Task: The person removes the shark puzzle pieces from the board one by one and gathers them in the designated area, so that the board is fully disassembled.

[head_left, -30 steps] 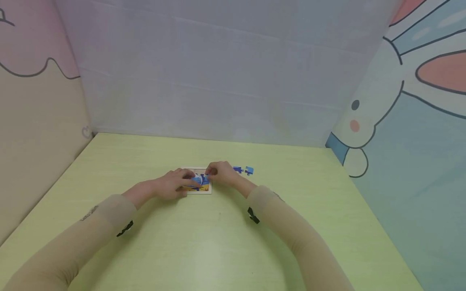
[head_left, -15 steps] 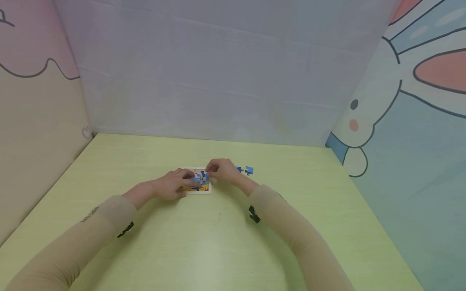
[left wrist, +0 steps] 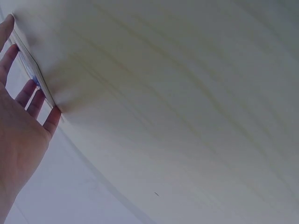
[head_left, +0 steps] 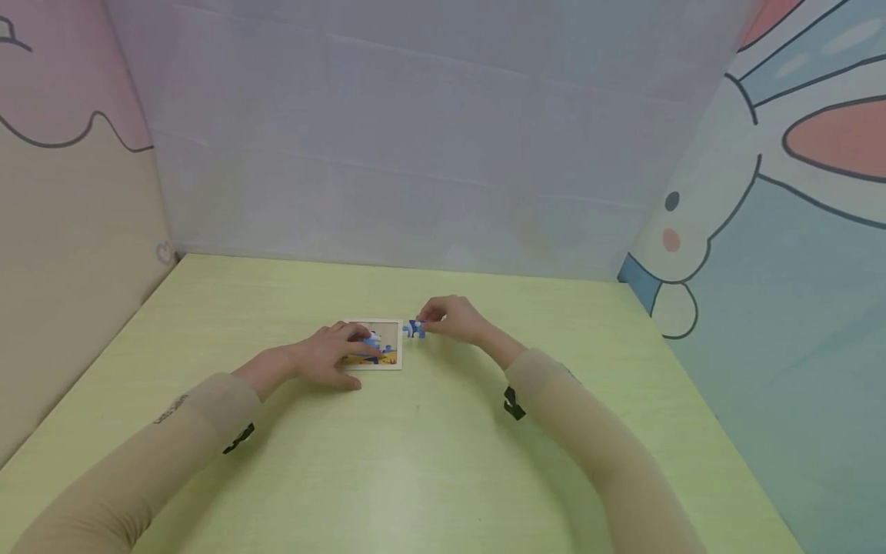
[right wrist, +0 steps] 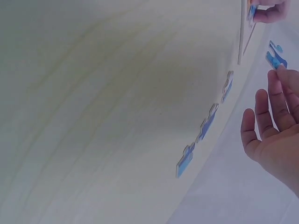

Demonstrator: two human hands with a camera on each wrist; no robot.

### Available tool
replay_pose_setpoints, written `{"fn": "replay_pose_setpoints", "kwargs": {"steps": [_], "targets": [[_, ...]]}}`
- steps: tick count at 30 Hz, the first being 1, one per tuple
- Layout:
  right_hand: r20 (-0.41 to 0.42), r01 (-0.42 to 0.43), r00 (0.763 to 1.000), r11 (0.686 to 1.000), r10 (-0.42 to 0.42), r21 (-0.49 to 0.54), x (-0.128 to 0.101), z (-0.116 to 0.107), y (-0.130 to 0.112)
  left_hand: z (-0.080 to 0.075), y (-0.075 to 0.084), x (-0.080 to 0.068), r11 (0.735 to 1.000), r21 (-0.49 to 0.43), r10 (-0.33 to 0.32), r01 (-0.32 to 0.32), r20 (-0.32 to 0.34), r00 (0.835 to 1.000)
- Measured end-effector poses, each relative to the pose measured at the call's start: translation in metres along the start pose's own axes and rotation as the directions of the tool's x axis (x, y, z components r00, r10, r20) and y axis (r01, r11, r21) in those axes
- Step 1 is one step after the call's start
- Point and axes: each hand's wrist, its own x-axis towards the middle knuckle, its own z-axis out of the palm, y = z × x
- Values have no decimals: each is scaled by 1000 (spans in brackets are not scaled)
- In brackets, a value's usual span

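We see the right hand [head_left: 453, 318] pinching a blue piece [head_left: 414, 329] at its fingertips, just right of the puzzle tray [head_left: 394, 362]. The left hand [head_left: 325, 355] lies on the tray with fingers spread flat, pressing it to the green table [head_left: 415, 462]. Three loose pieces [right wrist: 205, 123] lie in a row near the right hand.

A child's play corner: cartoon rabbit wall [head_left: 775, 200] beside a pale green table [head_left: 415, 462].
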Motion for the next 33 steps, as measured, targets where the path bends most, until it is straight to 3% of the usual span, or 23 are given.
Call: {"fn": "replay_pose_setpoints", "kwargs": {"steps": [12,25,33], "targets": [[25,28,999,999,-28,29,-29,-25,23,-1,6,1,999,-29,-26,26,12,1000],[69,19,997,1000,-18,-14,-48,-37,53,1,5,2,999,-19,-30,30,10,999],[80,-24,997,1000,23,14,-57,-41,71,3,3,2,1000,-1,-25,25,-2,1000]]}}
